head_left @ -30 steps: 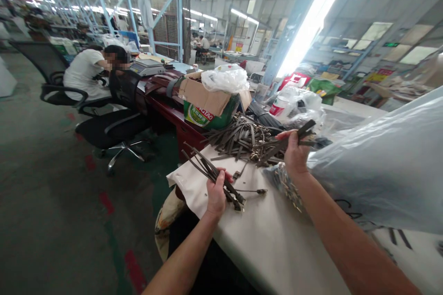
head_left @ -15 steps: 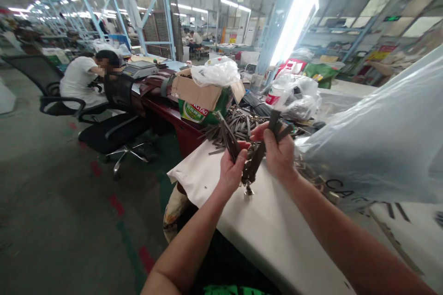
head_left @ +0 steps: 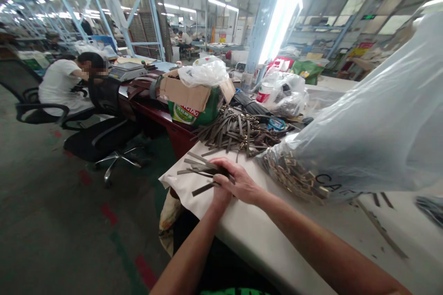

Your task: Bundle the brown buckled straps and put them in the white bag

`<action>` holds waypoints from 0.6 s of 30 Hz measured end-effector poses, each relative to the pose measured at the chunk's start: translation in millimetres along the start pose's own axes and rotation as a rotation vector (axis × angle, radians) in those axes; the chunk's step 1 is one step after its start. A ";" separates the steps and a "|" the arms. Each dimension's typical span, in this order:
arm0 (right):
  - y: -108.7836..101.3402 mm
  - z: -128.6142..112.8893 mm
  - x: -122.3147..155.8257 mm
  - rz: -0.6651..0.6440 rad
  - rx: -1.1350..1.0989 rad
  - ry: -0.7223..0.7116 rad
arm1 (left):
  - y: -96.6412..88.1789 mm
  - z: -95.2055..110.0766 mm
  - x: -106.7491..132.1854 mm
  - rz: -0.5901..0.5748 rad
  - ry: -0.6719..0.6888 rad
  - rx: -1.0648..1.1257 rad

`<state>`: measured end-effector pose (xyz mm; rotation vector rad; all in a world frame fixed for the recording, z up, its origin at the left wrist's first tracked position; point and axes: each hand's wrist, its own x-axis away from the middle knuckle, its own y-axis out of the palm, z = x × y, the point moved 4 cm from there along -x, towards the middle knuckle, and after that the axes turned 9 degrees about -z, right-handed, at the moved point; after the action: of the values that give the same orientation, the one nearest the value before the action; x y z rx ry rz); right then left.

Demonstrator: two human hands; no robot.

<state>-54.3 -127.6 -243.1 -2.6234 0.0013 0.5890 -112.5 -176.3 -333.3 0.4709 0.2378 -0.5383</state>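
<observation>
A bundle of dark flat straps (head_left: 200,168) lies on the white table (head_left: 277,239) near its left corner. My right hand (head_left: 240,183) lies over the near end of the bundle, fingers curled down onto it. Under it sits my left hand (head_left: 220,199); only the wrist and heel show, the fingers are hidden. Just behind is a loose pile of the same straps with metal clasps (head_left: 238,131).
A big clear plastic bag (head_left: 374,120) holding metal buckles (head_left: 294,175) lies to the right of my hands. A cardboard box (head_left: 194,97) with a white bag stands behind the pile. A person in white (head_left: 58,85) sits at a desk far left, beside black office chairs (head_left: 104,129).
Both hands have come down from in front of me, where they joined two strap bundles, and now press one bundle onto the table. The view has shifted slightly right.
</observation>
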 end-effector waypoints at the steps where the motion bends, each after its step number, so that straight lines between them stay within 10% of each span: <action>1: -9.1 0.5 -3.3 -0.122 0.001 0.008 | -6.2 3.5 1.0 0.018 0.005 0.008; 4: -57.1 22.0 -14.1 -0.275 0.157 0.231 | -30.4 15.7 3.7 0.068 -0.008 0.136; 9: -135.6 79.6 -29.1 -0.132 0.877 0.775 | -71.9 19.2 1.8 0.182 -0.073 0.366; 18: -160.2 142.2 -54.5 0.138 0.838 1.038 | -75.0 9.3 0.8 0.166 -0.080 0.323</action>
<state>-146.0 71.9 -267.6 -1.8145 0.6016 -0.6588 -151.6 -237.8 -352.9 0.7742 0.0327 -0.4325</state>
